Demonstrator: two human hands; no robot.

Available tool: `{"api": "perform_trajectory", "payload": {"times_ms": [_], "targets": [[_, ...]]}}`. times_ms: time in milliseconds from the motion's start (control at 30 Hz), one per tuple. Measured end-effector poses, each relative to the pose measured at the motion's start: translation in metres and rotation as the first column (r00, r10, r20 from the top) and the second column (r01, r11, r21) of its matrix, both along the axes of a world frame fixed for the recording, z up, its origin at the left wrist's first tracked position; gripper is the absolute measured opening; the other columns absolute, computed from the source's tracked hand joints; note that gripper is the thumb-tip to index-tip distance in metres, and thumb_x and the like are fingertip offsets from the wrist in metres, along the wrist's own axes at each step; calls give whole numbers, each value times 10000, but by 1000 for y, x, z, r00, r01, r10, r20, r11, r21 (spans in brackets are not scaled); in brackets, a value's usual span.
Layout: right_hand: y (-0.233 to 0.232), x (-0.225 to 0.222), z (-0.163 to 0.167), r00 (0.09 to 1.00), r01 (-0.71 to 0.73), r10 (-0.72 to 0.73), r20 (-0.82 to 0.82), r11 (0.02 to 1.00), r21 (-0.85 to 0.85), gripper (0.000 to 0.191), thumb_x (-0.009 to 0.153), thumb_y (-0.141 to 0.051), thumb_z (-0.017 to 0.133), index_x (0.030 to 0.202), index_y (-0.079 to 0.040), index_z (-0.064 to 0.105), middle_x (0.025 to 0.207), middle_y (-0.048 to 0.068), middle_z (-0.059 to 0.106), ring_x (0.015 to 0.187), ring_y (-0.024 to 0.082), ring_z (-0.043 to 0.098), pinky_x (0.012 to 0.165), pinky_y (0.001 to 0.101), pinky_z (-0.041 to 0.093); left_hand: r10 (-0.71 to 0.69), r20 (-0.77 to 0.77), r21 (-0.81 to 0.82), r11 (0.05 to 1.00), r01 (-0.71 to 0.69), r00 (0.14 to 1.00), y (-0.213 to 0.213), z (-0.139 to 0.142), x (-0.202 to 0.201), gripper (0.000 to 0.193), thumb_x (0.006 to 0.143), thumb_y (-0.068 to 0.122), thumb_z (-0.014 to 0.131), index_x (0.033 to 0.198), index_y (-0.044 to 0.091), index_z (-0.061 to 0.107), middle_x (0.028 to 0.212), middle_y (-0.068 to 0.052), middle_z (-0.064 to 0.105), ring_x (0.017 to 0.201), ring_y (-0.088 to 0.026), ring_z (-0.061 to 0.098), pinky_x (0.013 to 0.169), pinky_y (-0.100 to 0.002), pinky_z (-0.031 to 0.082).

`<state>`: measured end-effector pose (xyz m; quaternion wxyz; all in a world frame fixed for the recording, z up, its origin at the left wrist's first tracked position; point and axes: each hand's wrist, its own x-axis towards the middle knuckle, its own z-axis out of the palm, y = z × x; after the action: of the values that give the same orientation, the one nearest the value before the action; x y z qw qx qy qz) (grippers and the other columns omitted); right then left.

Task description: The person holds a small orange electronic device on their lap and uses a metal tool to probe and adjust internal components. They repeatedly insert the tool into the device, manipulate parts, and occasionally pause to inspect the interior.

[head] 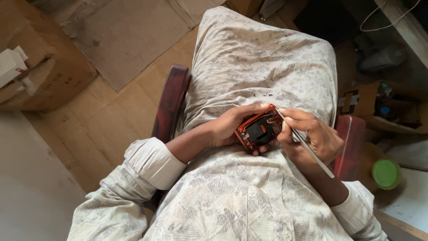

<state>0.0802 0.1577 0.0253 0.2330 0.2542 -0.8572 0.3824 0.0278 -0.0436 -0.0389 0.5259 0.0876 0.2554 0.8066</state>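
Note:
My left hand (234,122) grips a small opened phone body (259,129) over my lap; its frame is red-orange and its inside black with copper parts. My right hand (314,136) pinches a thin silver rod-like tool (307,146), held like a pen. The tool's tip touches the upper right corner of the phone body. Both hands rest on my patterned grey garment (263,58), and my sleeves are rolled up to the forearms.
I sit on a dark red chair (171,100), its other side visible at the right (347,138). A cardboard box (49,71) stands at the left on the tan floor. At the right are a green-lidded container (386,173), an open box of clutter (379,105) and a white cable (383,20).

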Motion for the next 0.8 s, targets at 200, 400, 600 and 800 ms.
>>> {"api": "perform_trajectory", "payload": {"times_ms": [200,400,600,800], "targets": [[-1,-4,1,1000,-2,2,10,1000,-3,140,972,-52,750,1012,-21,620,1100,175,762,991,244,783,802,306,635,-6,-12,16,1000,6,1000,0,2,-4,577,1101,517,423,1245,-17,588,1020,-221,701,759,-253,702,639,-353,607],[1,-7,0,999,-41,41,21,999,0,120,977,-37,741,1016,-19,629,1107,174,761,1011,252,785,801,301,645,-18,2,-16,1000,18,1000,0,2,-4,596,1085,533,427,1246,-18,589,1030,-239,709,747,-252,707,631,-353,609],[2,-5,0,1000,-11,11,12,1000,-14,165,969,-74,758,1026,-13,615,1096,173,758,1009,263,782,809,310,643,-11,5,-22,1000,11,1000,1,1,-4,580,1081,523,431,1281,-4,567,1022,-239,701,746,-255,708,629,-354,612],[1,-3,2,1000,-17,17,14,1000,-10,188,963,-111,762,1031,-23,611,1106,172,758,1017,263,782,802,307,636,-1,4,11,1000,1,1000,-2,0,-4,583,1097,518,432,1291,-14,572,1035,-241,695,762,-260,708,642,-356,609]]}}
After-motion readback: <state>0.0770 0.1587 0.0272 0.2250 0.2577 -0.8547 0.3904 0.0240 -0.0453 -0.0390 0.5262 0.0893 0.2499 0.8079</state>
